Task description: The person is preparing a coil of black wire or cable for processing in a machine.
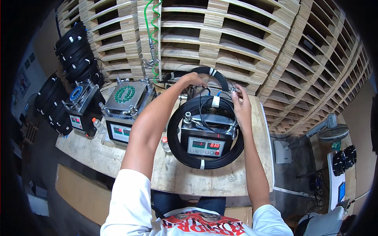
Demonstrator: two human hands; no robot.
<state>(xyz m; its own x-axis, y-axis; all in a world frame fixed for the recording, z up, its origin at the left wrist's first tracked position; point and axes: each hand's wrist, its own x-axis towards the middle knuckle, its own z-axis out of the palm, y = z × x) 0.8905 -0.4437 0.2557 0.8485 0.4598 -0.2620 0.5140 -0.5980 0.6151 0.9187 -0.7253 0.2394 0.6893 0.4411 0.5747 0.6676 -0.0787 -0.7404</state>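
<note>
"Black, plastic-looking cable, wound into a wide coil [173, 143]. Where does it sit?"

"On the counter [173, 183], ringing the lit front of the right-hand machine [206, 148]. Its far side crosses near the machine's top; whether it rests there is hard to tell."

"And the hands?"

"Both reach to the rear of that machine. The person's left hand [195, 80] bends down at the back, its fingertips too small to read, so no one can say whether it grips anything. The right hand [242, 103] has thumb and fingers around a metal knob [235, 90]; whether they squeeze or merely touch, the view does not settle."

"How would the coil handle?"

"Probably springy and fairly heavy as a bundle, smooth enough to slide a little. White tape bands [215, 101] bind it, so lifting with both hands on opposite sides, close to the bands, should keep its round shape. The thin loose loop [202, 112] inside looks light and bendable, likely the part most easily kinked or snagged."

"Any containers?"

"A small clear bottle [167, 148] with an orange cap stands just left of the coil, and another clear bottle [101, 129], capped likewise, stands between the two machines farther left. Both look closed; what they hold, if anything, cannot be made out."
</note>
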